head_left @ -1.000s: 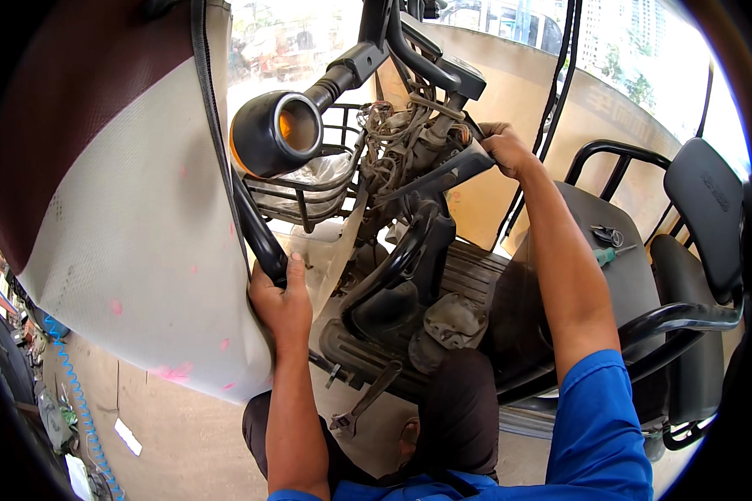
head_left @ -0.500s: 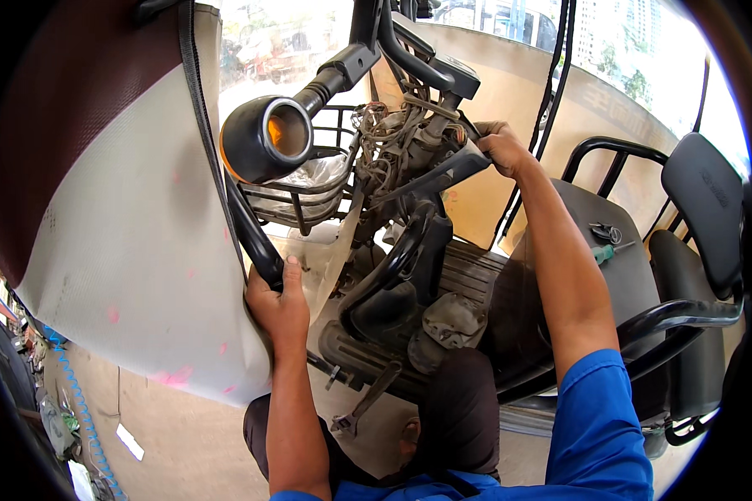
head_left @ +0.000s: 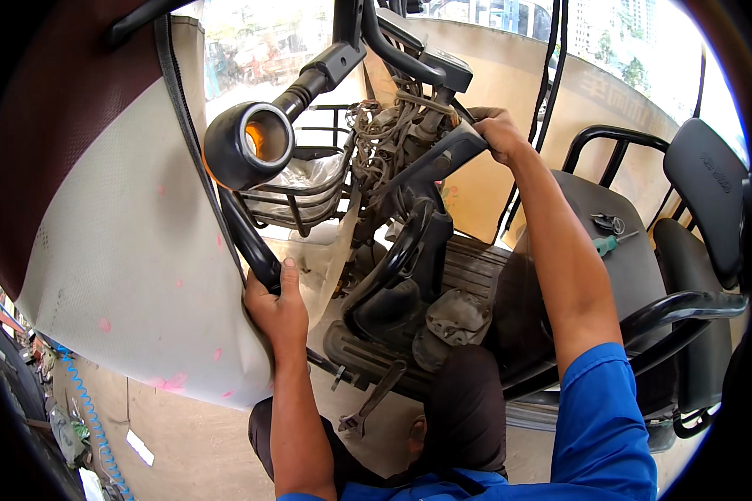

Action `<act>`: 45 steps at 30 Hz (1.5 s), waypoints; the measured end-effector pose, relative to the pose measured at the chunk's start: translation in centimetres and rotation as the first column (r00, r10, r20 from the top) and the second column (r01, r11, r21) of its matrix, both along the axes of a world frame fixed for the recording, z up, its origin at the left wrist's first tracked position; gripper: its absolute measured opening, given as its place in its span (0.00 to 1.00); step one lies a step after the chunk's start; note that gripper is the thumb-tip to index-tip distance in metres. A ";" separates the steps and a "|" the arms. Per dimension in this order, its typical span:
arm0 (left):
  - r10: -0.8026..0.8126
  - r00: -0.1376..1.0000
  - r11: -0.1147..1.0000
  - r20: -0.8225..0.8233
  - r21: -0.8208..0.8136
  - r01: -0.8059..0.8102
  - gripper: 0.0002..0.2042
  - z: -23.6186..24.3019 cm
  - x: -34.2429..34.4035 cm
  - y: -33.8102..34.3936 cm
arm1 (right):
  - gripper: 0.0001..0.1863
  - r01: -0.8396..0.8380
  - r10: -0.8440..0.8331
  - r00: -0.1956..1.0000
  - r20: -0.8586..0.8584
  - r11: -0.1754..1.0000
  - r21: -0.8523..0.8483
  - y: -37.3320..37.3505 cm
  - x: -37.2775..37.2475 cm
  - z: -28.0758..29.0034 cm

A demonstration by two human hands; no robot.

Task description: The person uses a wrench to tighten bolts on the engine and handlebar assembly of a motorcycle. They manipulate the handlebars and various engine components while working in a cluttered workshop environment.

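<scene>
My left hand point(head_left: 280, 309) is closed around a black tube point(head_left: 249, 238) of the vehicle's frame, its thumb lying along the tube. Farther to the right, my right hand point(head_left: 500, 134) grips the end of a dark plastic panel point(head_left: 444, 163) beside the steering column. Behind that panel hangs an exposed bundle of dusty wires point(head_left: 390, 142). Left of the wires, a round black turn-signal lamp point(head_left: 241, 163) with an orange inside is fixed on a bracket. My right fingertips are partly hidden behind the panel.
A wire basket point(head_left: 297, 196) is at the front. On the seat point(head_left: 581, 200) lie keys point(head_left: 607, 223) and a green-handled screwdriver point(head_left: 614, 242). An adjustable wrench point(head_left: 376, 399) leans at the ribbed footboard point(head_left: 472, 271). A pale cover sheet point(head_left: 125, 250) hangs at left; a black armrest point(head_left: 685, 305) juts out right.
My right hand and the panel's end have risen slightly. The left hand stays on the tube. The view has shifted a little, so the lamp sits farther left and lower.
</scene>
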State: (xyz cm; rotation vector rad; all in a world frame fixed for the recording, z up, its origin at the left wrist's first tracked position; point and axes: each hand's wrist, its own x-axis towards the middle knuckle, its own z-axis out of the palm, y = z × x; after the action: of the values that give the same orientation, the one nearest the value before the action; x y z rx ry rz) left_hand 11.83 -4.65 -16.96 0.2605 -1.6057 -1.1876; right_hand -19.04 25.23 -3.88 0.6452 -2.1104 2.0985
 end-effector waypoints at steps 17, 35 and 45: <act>0.011 1.000 1.000 0.009 -0.013 -0.011 0.10 0.1 0.0 0.0 | 0.18 0.060 -0.059 0.998 0.033 0.998 -0.024 0.5 -2.1 -0.8; 0.002 1.000 1.000 0.006 0.004 -0.002 0.11 0.3 0.1 0.1 | 0.19 0.026 -0.022 0.999 0.039 0.996 -0.083 -0.1 -1.5 0.1; 0.024 1.000 1.000 0.021 -0.008 -0.023 0.11 -0.2 -0.2 -0.2 | 0.17 -0.008 0.010 0.999 0.049 0.999 -0.044 0.4 -1.7 -0.1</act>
State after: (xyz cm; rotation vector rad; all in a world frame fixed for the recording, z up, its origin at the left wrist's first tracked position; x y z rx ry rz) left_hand 11.68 -4.82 -17.11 0.2870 -1.6205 -1.1643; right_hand -20.78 25.63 -3.98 0.6054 -2.0839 2.1807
